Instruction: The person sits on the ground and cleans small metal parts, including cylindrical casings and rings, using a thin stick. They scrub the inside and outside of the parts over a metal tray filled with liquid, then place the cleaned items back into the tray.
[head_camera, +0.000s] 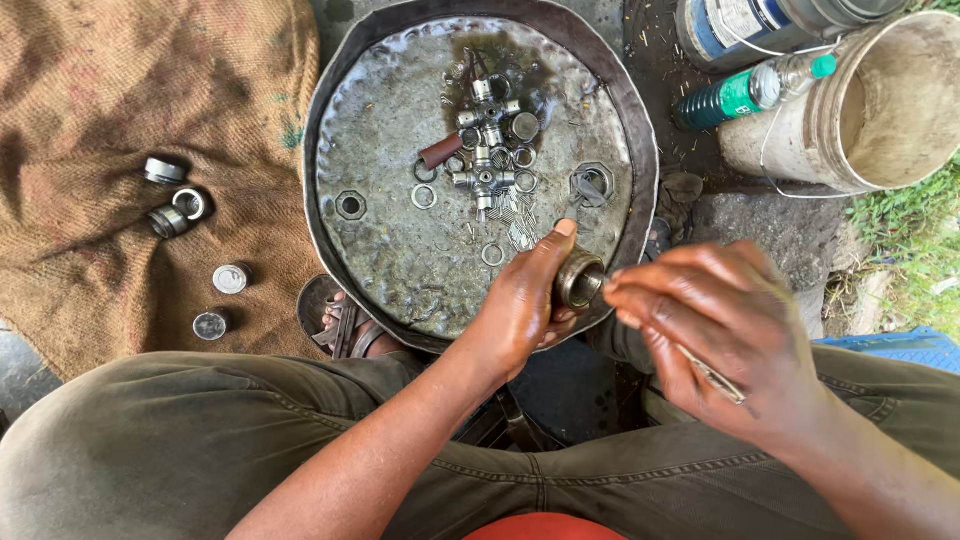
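Four bearing cups (190, 240) lie on burlap (90, 110) at left; next, our left hand (520, 305) grips a bearing cup (579, 280) between thumb and fingers over the metal pan (400, 250); our right hand (715, 335) clasps a thin metal tool (712, 375), fingertips (628, 290) touching the cup's rim.

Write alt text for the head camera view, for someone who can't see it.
Seen from above, a seated person's left hand holds a small metal bearing cup while the right hand works at its mouth. Beyond lies a round metal tray of oily rings and cross-shaped joints, with more cups on burlap.
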